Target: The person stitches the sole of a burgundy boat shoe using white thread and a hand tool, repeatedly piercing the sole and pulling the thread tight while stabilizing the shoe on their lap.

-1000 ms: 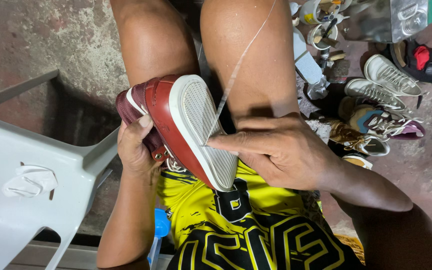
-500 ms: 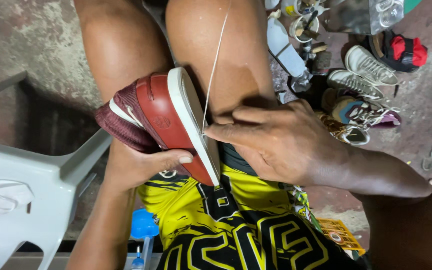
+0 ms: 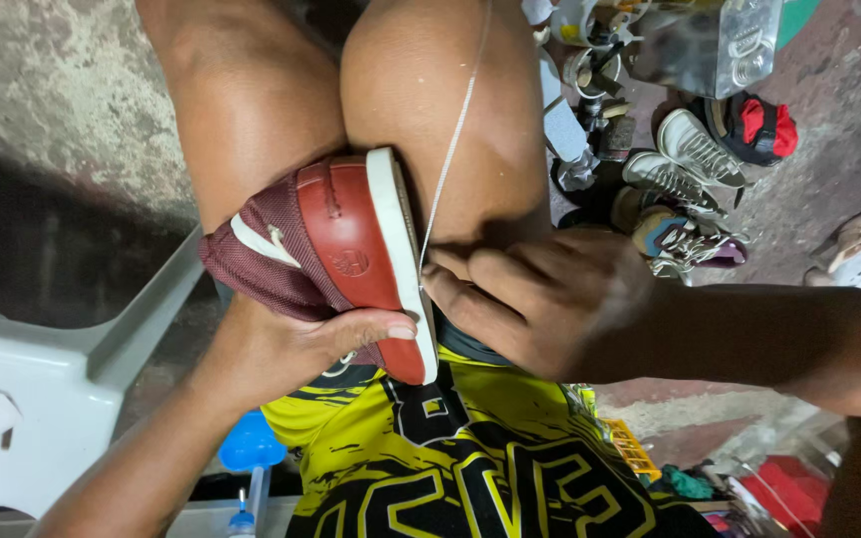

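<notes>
Grip first: my left hand is wrapped around the red and maroon sneaker, thumb laid across the red leather near the heel, holding it tight against my knees. The shoe sits on its side with its white sole facing my right hand. That right hand is curled closed right at the sole edge, fingers pinching a thin white thread that runs up taut past my knee and out the top of view. Yellow and black shorts below, grey plastic chair to my left, pile of other shoes on the floor to my right
</notes>
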